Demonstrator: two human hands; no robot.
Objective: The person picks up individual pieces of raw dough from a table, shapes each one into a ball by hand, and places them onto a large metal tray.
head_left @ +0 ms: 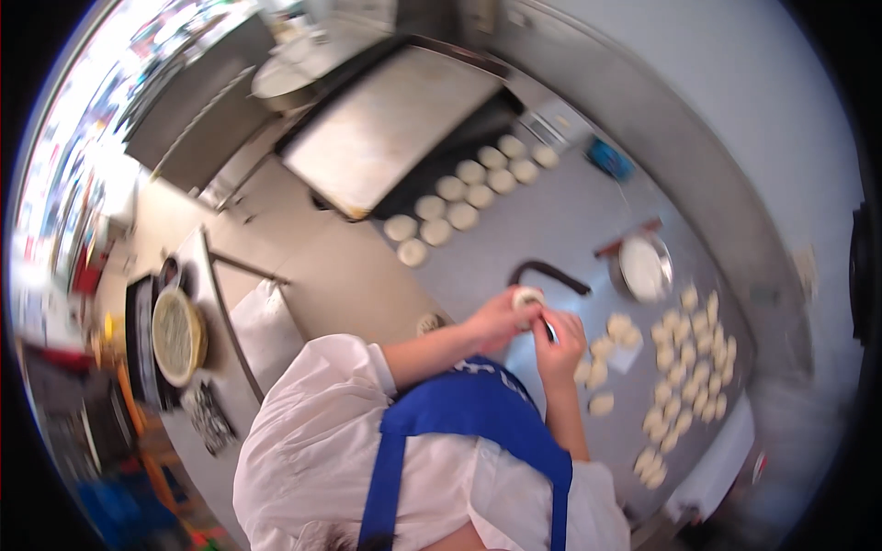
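In front of my blue apron, my left hand point(503, 320) is closed around a round white piece of dough point(527, 297). Right beside it, the fingers of my right hand point(562, 347) are pressed together near the dough. A small dark bit shows at those fingertips, too blurred to name. Just beyond both hands a dark brown, curved rope-like strip point(553, 270) lies on the metal table point(514, 230). Flattened dough pieces point(599, 347) lie to the right of my right hand, around a pale square piece point(626, 356).
Two rows of round dough balls point(470, 173) stand at the far side, beside a large baking tray point(386, 119). A metal bowl of white powder point(645, 268) sits by a brown stick point(628, 237). Several small dough pieces point(684, 367) cover the right. A blue object point(610, 160) lies near the wall.
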